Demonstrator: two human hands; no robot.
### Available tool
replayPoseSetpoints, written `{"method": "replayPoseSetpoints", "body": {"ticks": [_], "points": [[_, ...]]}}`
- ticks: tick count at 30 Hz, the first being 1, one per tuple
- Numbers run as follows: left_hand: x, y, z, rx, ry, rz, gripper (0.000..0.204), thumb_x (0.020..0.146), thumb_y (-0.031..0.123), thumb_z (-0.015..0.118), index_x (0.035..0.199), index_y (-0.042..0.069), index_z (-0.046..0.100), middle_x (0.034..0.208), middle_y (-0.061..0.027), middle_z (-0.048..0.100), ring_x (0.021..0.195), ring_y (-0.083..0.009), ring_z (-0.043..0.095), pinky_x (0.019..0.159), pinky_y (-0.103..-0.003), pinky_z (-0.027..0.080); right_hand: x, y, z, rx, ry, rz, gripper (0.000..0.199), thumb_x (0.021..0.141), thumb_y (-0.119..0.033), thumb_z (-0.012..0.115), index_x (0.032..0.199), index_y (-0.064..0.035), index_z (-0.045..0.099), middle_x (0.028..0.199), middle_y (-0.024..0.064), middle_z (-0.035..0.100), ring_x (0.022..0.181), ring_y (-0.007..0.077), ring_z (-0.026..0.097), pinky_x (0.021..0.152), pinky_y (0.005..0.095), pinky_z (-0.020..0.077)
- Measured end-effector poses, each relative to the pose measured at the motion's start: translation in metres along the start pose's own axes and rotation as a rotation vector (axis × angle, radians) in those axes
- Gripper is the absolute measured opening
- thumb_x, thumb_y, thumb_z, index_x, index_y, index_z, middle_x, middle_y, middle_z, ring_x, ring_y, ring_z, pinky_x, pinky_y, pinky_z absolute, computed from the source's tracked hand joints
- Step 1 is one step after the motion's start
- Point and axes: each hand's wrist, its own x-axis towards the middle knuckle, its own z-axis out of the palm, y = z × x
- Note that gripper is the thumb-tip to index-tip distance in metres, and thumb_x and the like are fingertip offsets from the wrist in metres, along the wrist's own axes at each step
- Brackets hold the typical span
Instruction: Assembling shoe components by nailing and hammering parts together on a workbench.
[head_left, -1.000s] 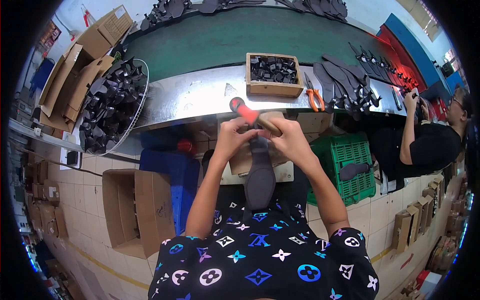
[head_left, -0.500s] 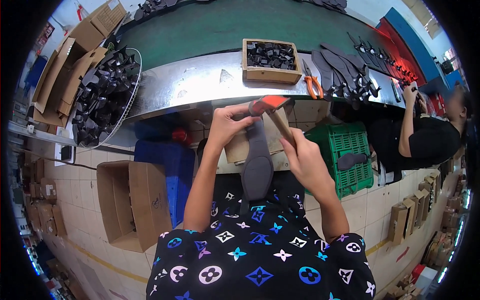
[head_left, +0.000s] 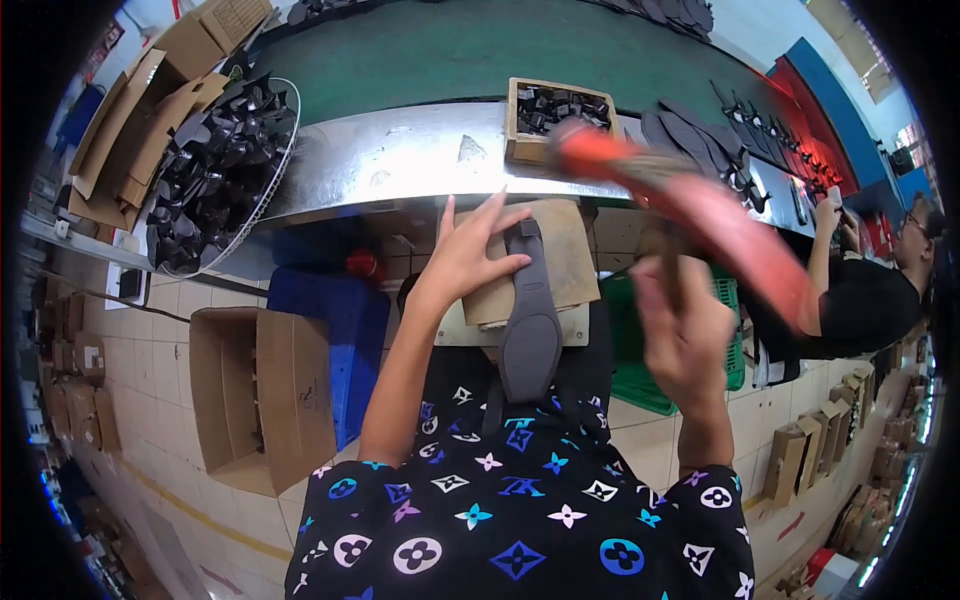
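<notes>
A dark grey shoe sole [head_left: 530, 345] lies lengthwise before me, its narrow end on a worn tan board [head_left: 572, 255] and its wide end toward my body. A small black piece [head_left: 522, 232] sits at that narrow end. My left hand [head_left: 470, 248] is spread beside it, the thumb reaching to the sole's edge and the fingers stretched over the board. Raised at the right, my right hand [head_left: 685, 335] is wrapped round the handle of a hammer with a red head [head_left: 610, 155]. Motion smears the hammer and partly the hand.
On the metal bench edge [head_left: 400, 160] stand a wooden box [head_left: 530, 150] of small black pieces and more soles [head_left: 690, 140]. A wire basket [head_left: 290, 150] of black heels is at left. An open carton [head_left: 295, 400], a blue crate [head_left: 350, 340] and a green crate [head_left: 640, 385] flank me. A co-worker [head_left: 870, 285] sits at right.
My right hand has swung the hammer up and to the right, away from the sole. My left hand has let go of the hammer's head area and spread its fingers beside the sole.
</notes>
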Motion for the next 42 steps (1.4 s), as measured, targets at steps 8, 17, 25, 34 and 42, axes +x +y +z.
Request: {"method": "replayPoseSetpoints", "body": {"ticks": [8, 17, 25, 34, 42], "points": [[-0.007, 0.011, 0.001, 0.051, 0.075, 0.031, 0.054, 0.082, 0.044, 0.072, 0.128, 0.016, 0.065, 0.143, -0.0019, 0.055, 0.143, -0.0276, 0.037, 0.119, -0.06, 0.006, -0.016, 0.045, 0.024, 0.066, -0.262, 0.12, 0.021, 0.094, -0.004, 0.058, 0.113, 0.0028, 0.056, 0.074, 0.0206, 0.063, 0.065, 0.0356, 0.067, 0.059, 0.0409, 0.0507], [-0.055, 0.114, -0.049, -0.737, -0.144, 0.043, 0.018, 0.089, 0.012, 0.066, 0.1, 0.0, 0.074, 0.086, -0.0096, 0.07, 0.078, -0.0161, 0.065, 0.072, -0.027, 0.048, 0.0, 0.093, 0.041, -0.17, -0.197, 0.017, 0.024, 0.095, -0.022, 0.062, 0.109, -0.0035, 0.06, 0.085, 0.0141, 0.065, 0.066, 0.0325, 0.064, 0.057, 0.0362, 0.05], [-0.068, 0.138, -0.05, -1.003, -0.211, -0.226, 0.024, 0.098, 0.018, 0.059, 0.1, -0.005, 0.065, 0.09, -0.01, 0.067, 0.083, -0.0153, 0.063, 0.073, -0.027, 0.047, -0.006, 0.076, 0.06, 0.294, -0.371, -0.05, 0.047, 0.094, -0.04, 0.062, 0.12, -0.0005, 0.062, 0.118, 0.016, 0.065, 0.107, 0.0308, 0.063, 0.093, 0.0434, 0.0478], [-0.068, 0.149, -0.041, -1.353, -0.618, -0.231, 0.033, 0.105, 0.022, 0.044, 0.116, -0.006, 0.059, 0.109, -0.0103, 0.061, 0.107, -0.0198, 0.058, 0.098, -0.032, 0.043, -0.035, 0.055, 0.067, 1.572, -0.425, 0.157, 0.046, 0.097, -0.044, 0.06, 0.104, 0.0017, 0.063, 0.105, 0.015, 0.064, 0.112, 0.0291, 0.056, 0.085, 0.0317, 0.0506], [-0.071, 0.151, -0.049, -1.238, -0.682, -0.277, 0.041, 0.106, 0.027, 0.042, 0.129, -0.006, 0.05, 0.116, -0.0132, 0.059, 0.115, -0.0233, 0.055, 0.103, -0.034, 0.04, -0.037, 0.04, 0.042, 1.312, -0.376, 0.271, 0.04, 0.093, -0.04, 0.061, 0.101, -0.0006, 0.066, 0.097, 0.0153, 0.069, 0.109, 0.0353, 0.06, 0.1, 0.048, 0.0397]]}}
